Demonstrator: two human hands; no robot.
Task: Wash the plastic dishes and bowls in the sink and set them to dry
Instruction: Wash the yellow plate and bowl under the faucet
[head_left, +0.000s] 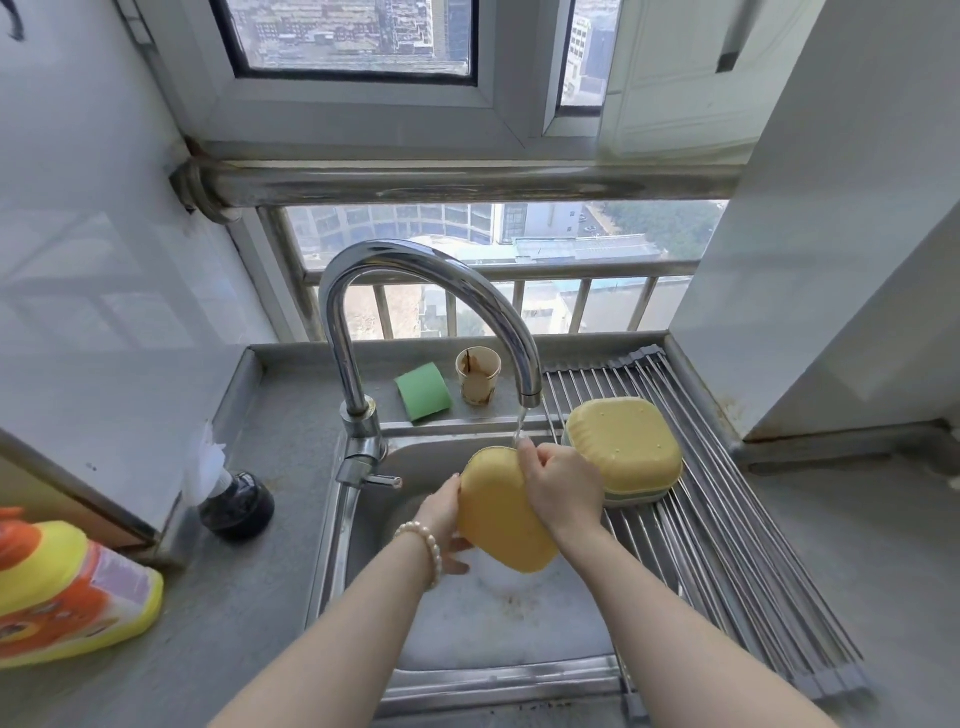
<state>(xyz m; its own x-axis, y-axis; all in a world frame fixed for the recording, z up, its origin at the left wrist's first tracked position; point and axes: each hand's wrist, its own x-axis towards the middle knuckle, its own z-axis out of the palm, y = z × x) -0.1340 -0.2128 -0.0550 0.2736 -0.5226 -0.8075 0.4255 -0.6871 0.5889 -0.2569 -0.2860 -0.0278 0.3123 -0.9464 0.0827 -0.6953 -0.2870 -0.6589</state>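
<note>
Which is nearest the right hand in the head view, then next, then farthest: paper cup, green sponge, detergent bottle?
From the right hand:
1. Paper cup, on the ledge behind the sink, just up-left.
2. Green sponge, same ledge, left of the cup.
3. Detergent bottle, far left on the counter.

The yellow bowl (501, 514) hides most of the left hand (449, 525), so how its fingers lie behind the bowl cannot be told. The bowl's inside faces away. The detergent bottle (72, 587) is cut off by the left edge, its label blurred. The stacked bowls (623, 447) on the drying rack (727, 519) are too merged to count. The cup's (478, 374) contents are unclear.
</note>
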